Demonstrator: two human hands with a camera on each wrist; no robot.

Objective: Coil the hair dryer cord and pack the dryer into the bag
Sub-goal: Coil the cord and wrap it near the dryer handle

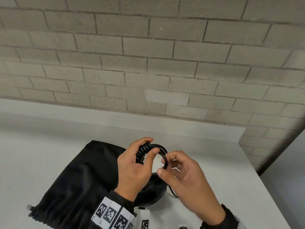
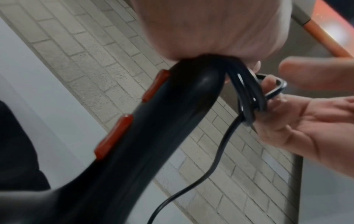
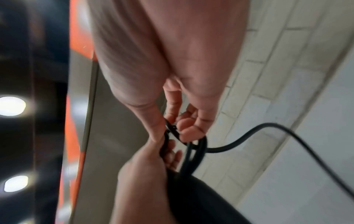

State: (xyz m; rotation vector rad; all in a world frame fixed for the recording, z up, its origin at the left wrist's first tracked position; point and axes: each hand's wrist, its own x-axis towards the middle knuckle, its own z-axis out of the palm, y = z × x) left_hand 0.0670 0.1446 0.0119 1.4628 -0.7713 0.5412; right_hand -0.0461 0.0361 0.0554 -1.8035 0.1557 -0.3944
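right fingers: curled, thumb and forefinger pinching one loose loop of the thin black rubber cord and carrying it round.
left fingers: wrapped tight round the end of the handle, thumb pressed over the turns of cord already stacked there.
right hand: just right of the left hand, the two almost touching across the loop.
cord free end: a slack tail drops from the loop past the right palm toward the table; its plug is not in view.
black plastic hair dryer with orange-red switches: held above the table in the left hand, handle end up and away from the person, body hanging low toward the wrist; long axis runs from the left fingers back toward the person.
key relation: the handle end lies just left of the right fingers, so the next turn probably goes leftward over that end, across the long axis.
black fabric drawstring bag: flat on the white table, under and left of the left hand; nearer that hand.
stage: coiling looks part done; the dryer is not yet in the bag.
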